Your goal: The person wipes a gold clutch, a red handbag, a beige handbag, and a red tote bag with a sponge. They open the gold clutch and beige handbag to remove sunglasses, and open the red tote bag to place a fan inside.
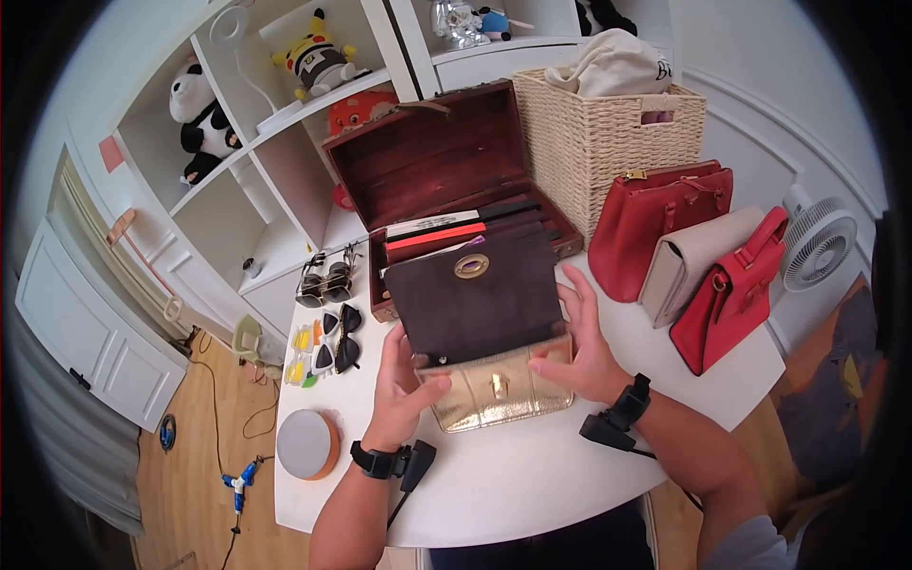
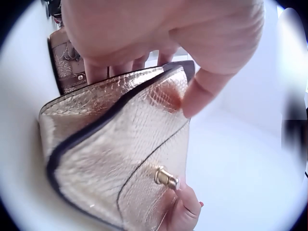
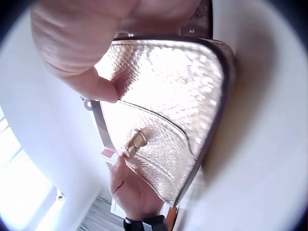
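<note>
Tabletop (image 1: 499, 489), fingers (image 2: 97, 71) half-hidden behind gold bag (image 1: 499, 404)

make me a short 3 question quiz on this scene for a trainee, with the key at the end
1. True or false: the dark, broad flap of the shiny gold, crinkle-textured handbag is folded down over its small gold metal clasp.

2. Multiple choice: in the head view, what lies on the table just left of the open, dark-red box-shaped chest?
a) a row of handbags
b) several pairs of dark- and yellow-lensed sunglasses
c) a round white fan

3. Fill in: the left hand and the right hand each press a ____ on the handbag's gold front.

Key: 1. False, it stands raised; 2. b; 3. thumb
</note>
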{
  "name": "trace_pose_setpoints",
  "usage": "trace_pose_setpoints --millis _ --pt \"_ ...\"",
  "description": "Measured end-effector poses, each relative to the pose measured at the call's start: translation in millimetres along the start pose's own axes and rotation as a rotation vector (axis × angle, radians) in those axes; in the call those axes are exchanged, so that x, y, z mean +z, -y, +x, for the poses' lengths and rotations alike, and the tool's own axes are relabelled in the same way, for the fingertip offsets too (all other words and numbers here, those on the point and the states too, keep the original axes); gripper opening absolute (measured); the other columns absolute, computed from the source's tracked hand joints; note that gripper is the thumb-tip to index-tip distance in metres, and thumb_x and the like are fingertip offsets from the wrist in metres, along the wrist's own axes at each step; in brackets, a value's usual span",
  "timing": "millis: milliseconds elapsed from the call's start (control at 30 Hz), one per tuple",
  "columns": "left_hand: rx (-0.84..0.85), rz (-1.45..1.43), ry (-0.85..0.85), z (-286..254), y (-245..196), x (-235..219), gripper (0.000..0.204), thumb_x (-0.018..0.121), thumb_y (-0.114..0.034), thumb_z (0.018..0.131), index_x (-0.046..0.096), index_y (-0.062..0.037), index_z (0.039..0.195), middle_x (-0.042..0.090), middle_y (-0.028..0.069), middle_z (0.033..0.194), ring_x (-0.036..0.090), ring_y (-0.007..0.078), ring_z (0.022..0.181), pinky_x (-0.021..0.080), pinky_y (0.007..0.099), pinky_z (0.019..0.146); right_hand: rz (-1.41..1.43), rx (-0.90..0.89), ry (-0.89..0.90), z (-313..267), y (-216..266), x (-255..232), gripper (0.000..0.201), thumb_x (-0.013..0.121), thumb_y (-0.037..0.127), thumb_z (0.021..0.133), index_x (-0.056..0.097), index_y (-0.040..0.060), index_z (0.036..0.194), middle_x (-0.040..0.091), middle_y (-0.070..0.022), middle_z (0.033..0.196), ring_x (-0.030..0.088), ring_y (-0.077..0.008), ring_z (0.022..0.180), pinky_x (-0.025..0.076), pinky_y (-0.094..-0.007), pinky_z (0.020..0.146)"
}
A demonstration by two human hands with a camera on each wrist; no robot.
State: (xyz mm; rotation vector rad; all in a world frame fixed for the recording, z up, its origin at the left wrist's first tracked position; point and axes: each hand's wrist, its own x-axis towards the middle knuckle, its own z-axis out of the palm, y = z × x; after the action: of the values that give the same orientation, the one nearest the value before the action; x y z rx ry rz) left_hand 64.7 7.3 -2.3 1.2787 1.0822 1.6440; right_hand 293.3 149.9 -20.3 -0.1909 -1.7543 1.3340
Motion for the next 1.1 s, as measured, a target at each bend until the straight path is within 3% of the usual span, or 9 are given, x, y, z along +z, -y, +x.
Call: trace_pose_setpoints --millis 133,300,400,500,633,767,900,1033,1100 --pt "0.06 -0.015 -0.125 -0.5 14.2 -8.8 0.067 0.065 0.0 0.094 0.032 -0.0065 0.153 0.044 0.0122 0.146 0.049 0.0225 0.133 0.045 0.036 0.108 0.252 0.108 -0.085 1.6 -6.9 2.1 0.107 0.073 -0.001 0.086 -0.001 0.0146 0.161 0.039 -0.0166 0.148 0.052 -0.0223 0.126 0.043 -0.0355 0.108" --pt "0.162 0.162 -0.068 3.9 14.0 -10.7 0.045 0.053 0.007 0.096 0.053 -0.0039 0.139 0.047 0.0105 0.148 0.05 0.0222 0.133 0.04 0.0348 0.112 0.008 0.007 0.024 0.0 -17.1 -4.6 0.086 0.071 -0.002 0.09 0.022 0.0107 0.159 0.047 -0.0095 0.143 0.052 -0.0175 0.125 0.042 -0.0315 0.108" --pt "0.169 0.234 -0.068 5.1 18.8 -16.9 0.043 0.047 0.013 0.093 0.063 -0.002 0.13 0.047 0.0123 0.149 0.05 0.0228 0.134 0.038 0.0338 0.113 -0.142 -0.024 0.061 1.2 -22.7 -9.4 0.061 0.078 0.002 0.085 0.052 0.0077 0.14 0.053 -0.0068 0.13 0.054 -0.018 0.123 0.041 -0.0309 0.108" --pt "0.12 0.194 -0.092 4.3 19.6 -19.0 0.045 0.042 0.016 0.092 0.068 -0.0005 0.124 0.047 0.0143 0.15 0.049 0.0236 0.135 0.037 0.0332 0.113 -0.037 0.03 0.039 2.9 -14.3 -5.9 0.041 0.074 0.001 0.088 0.062 0.0069 0.127 0.053 -0.0063 0.127 0.054 -0.0181 0.121 0.042 -0.0315 0.106" --pt "0.067 0.006 -0.109 3.5 17.4 -16.3 0.042 0.04 0.013 0.093 0.068 0.0027 0.123 0.048 0.0172 0.15 0.048 0.0247 0.137 0.037 0.0327 0.114 0.057 0.081 0.073 4.3 -20.7 -11.1 0.032 0.06 -0.005 0.094 0.065 0.0048 0.125 0.047 -0.0085 0.135 0.052 -0.02 0.128 0.042 -0.031 0.109" --pt "0.075 -0.08 -0.074 1.9 15.5 -20.9 0.037 0.044 0.006 0.095 0.068 0.0042 0.124 0.047 0.0175 0.15 0.05 0.0237 0.134 0.038 0.0312 0.113 0.452 0.172 0.081 6.6 -17.6 -13.3 0.034 0.051 -0.012 0.091 0.067 -0.0042 0.12 0.044 -0.0123 0.146 0.049 -0.0237 0.133 0.041 -0.0341 0.113" --pt "0.076 0.04 -0.093 0.6 15.7 -21.0 0.031 0.059 -0.002 0.093 0.068 0.002 0.123 0.047 0.0158 0.148 0.053 0.0213 0.128 0.042 0.0327 0.109 0.726 0.236 0.153 9.9 -12.6 -24.7 0.037 0.048 -0.012 0.088 0.066 -0.0088 0.121 0.043 -0.0148 0.148 0.048 -0.0256 0.135 0.041 -0.0352 0.113" --pt "0.137 0.235 -0.1 1.8 16.6 -8.7 0.041 0.077 -0.005 0.086 0.065 -0.0038 0.125 0.045 0.0113 0.147 0.051 0.0203 0.129 0.046 0.0343 0.105 0.711 0.22 0.144 8.5 -10.9 -24.8 0.039 0.054 -0.007 0.09 0.063 -0.0052 0.128 0.044 -0.0145 0.148 0.05 -0.0244 0.133 0.043 -0.0341 0.111" --pt "0.112 0.257 -0.11 2.0 14.9 -7.2 0.046 0.08 -0.004 0.084 0.062 -0.004 0.126 0.047 0.0096 0.143 0.049 0.0201 0.13 0.04 0.034 0.108 0.231 0.272 0.086 1.5 -11.1 -18.8 0.057 0.064 0.0 0.092 0.047 -0.0011 0.146 0.046 -0.0137 0.146 0.051 -0.0224 0.13 0.044 -0.0335 0.109"
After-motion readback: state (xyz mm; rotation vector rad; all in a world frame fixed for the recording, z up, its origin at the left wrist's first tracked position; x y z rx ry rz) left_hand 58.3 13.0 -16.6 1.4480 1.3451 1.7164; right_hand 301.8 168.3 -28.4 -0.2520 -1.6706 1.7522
